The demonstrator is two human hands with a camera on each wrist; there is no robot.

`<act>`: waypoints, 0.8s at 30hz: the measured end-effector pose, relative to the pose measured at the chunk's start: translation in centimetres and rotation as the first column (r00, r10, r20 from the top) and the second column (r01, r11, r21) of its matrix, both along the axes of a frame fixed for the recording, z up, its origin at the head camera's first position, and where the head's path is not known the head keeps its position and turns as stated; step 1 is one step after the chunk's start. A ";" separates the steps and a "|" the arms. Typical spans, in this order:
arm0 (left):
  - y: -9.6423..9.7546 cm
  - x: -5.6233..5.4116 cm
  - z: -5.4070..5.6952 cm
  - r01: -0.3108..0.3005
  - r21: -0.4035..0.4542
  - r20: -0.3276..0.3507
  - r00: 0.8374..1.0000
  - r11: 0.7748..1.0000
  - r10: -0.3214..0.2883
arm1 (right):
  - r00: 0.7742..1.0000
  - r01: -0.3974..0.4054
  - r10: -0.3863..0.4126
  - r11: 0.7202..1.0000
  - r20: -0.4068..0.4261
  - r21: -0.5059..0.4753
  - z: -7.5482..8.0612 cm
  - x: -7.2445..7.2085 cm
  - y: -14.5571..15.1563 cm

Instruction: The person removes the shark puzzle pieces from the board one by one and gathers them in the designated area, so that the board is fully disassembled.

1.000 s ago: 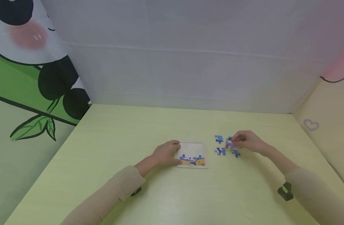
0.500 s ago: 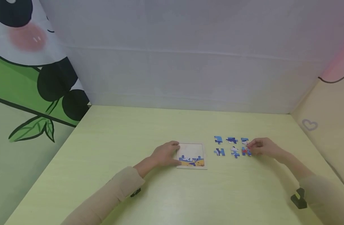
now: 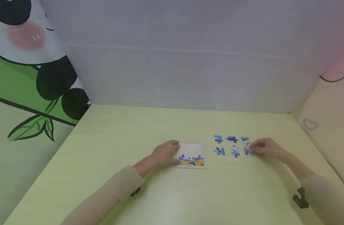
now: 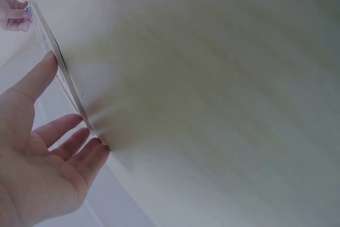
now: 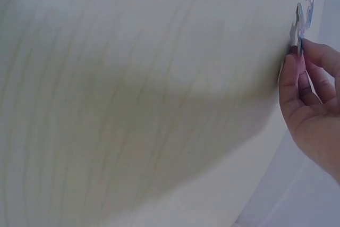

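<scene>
My left hand (image 3: 167,153) rests at the left side of a square wooden puzzle board (image 3: 191,147), thumb and fingertips spread along its edge. In the left wrist view the board (image 4: 58,59) shows edge-on against those fingers. A strip of blue and yellow picture fills the board's near part; bare wood shows behind it. My right hand (image 3: 267,148) pinches a blue and red puzzle piece (image 3: 247,151) at the right end of the near row of loose pieces. In the right wrist view, thumb and fingertips meet on the piece (image 5: 299,27), close over the table.
Several more blue puzzle pieces lie in two rows right of the board, among them a far-left piece (image 3: 218,138), a far-right piece (image 3: 245,140) and a near-left piece (image 3: 220,151). A pale wall (image 3: 172,78) bounds the back of the pale yellow table (image 3: 118,131).
My right hand has moved right with the blue and red piece, away from the middle of the loose pieces, then shifted it slightly farther right. My left hand has stayed at the board.
</scene>
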State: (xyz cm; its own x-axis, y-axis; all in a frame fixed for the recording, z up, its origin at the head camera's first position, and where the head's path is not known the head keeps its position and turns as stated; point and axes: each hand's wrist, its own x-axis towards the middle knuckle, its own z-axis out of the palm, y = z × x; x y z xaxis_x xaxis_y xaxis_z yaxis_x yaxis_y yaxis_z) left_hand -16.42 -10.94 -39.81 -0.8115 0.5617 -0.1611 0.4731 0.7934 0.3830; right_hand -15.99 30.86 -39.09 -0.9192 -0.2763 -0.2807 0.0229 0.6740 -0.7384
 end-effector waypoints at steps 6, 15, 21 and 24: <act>0.0 0.1 0.4 -0.006 -0.010 0.010 1.000 1.000 0.006 | 1.000 -0.018 0.017 0.999 0.011 0.040 0.3 -0.1 -0.1; 0.1 0.4 1.0 -0.008 -0.013 0.024 1.000 1.000 0.008 | 0.999 -0.024 0.024 1.000 0.035 0.013 0.3 0.0 0.2; 0.0 0.3 1.2 -0.007 0.000 0.023 1.000 1.000 0.007 | 1.000 -0.020 0.019 0.998 0.019 0.058 0.5 -0.3 0.2; 0.0 0.3 1.0 -0.005 0.003 0.023 1.000 1.000 0.005 | 0.999 -0.031 0.029 0.996 0.015 0.085 0.8 -0.5 -0.2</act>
